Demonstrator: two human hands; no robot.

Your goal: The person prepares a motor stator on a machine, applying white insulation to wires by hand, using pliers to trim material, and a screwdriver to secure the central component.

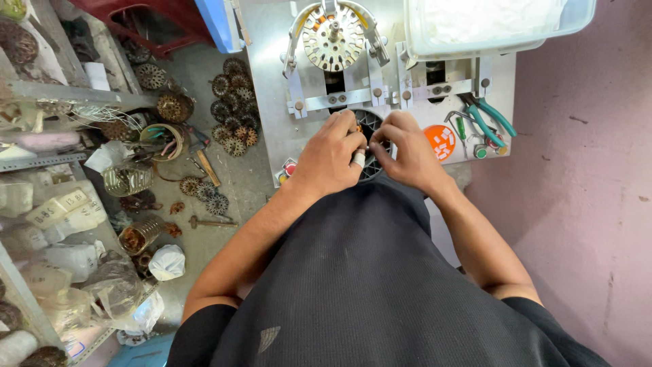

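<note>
Both hands work at a dark slotted stator ring [370,136] seated in the grey metal counter [272,81], directly in front of the person. The left hand [327,158] has its grip curled over the ring's left edge, one finger wrapped in white tape; whether it pinches anything cannot be told. The right hand [406,151] has its fingertips pressed together at the ring's right side, on something too small to identify. A round slotted metal disc [333,37] is mounted above. Green-handled pliers [487,117] lie to the right, well apart.
</note>
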